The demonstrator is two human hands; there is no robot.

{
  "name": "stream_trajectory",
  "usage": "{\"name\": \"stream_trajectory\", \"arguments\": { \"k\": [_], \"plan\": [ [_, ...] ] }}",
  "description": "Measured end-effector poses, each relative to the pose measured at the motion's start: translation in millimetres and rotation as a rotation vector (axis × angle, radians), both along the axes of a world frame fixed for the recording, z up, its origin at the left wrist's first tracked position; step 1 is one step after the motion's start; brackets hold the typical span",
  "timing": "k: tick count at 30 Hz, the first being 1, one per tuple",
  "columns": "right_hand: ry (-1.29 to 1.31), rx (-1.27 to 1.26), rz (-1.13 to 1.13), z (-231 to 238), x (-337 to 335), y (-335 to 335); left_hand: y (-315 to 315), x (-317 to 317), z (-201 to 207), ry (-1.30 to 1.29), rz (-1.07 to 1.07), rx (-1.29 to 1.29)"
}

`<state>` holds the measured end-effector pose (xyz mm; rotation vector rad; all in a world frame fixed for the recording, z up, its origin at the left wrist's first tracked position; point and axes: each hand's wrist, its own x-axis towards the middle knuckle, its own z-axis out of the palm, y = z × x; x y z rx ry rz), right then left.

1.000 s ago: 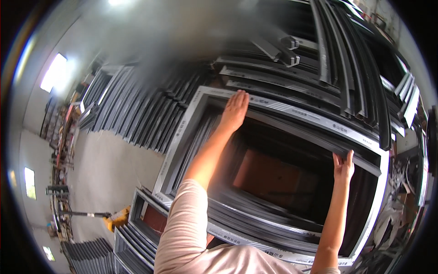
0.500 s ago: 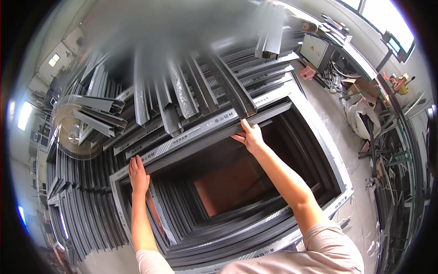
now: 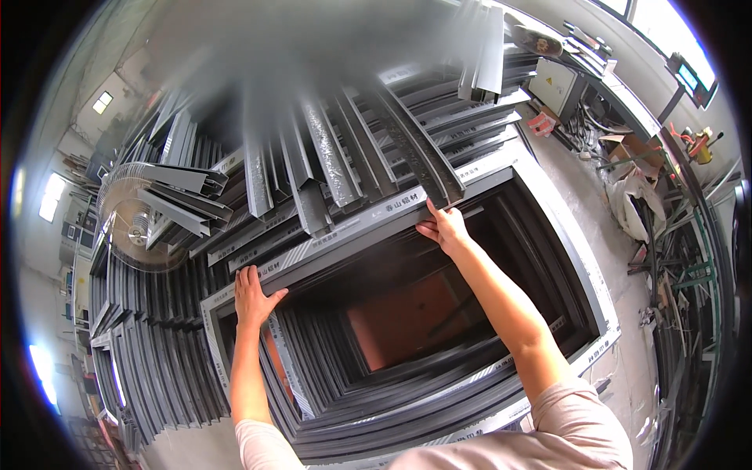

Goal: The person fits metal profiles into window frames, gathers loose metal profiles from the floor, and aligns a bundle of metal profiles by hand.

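A grey rectangular metal window frame (image 3: 345, 229) lies on top of a stack of similar frames, its far bar partly covered with white printed film. My left hand (image 3: 252, 299) grips that bar near its left corner, fingers hooked over the top and thumb out to the right. Farther right, my right hand (image 3: 445, 227) is closed round the same bar, fingertips on its upper edge, right by the end of a long dark metal profile (image 3: 415, 149). Through the opening, nested frames and a reddish-brown surface (image 3: 403, 321) show below.
Several loose metal profiles (image 3: 325, 149) jut toward me beyond the frame. A round clear disc (image 3: 137, 223) stands at the left, above more stacked frames (image 3: 160, 368). Along the right are a white sack (image 3: 630, 205), scrap pieces and a green rack (image 3: 693, 274).
The whole view has shifted slightly, so everything sits a little farther right. My left thumb has spread away from the fingers. Both hands stay on the frame's bar.
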<state>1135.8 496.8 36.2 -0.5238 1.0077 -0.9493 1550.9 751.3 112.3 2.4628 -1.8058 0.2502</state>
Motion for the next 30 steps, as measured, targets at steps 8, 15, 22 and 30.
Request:
{"name": "stream_trajectory", "arguments": {
  "k": [8,15,22,30],
  "plan": [
    [0.132,0.042,-0.082,26,5,5,-5,31,-36,-0.294,-0.213,-0.285],
    [0.273,0.116,-0.130,25,2,0,-16,30,-36,-0.197,-0.235,-0.363],
    [0.430,-0.237,0.418,69,-56,134,-11,31,-37,-0.185,-0.226,-0.328],
    [0.302,0.052,0.552,129,-190,394,-4,45,-41,-0.159,-0.164,-0.285]
  ]
}}
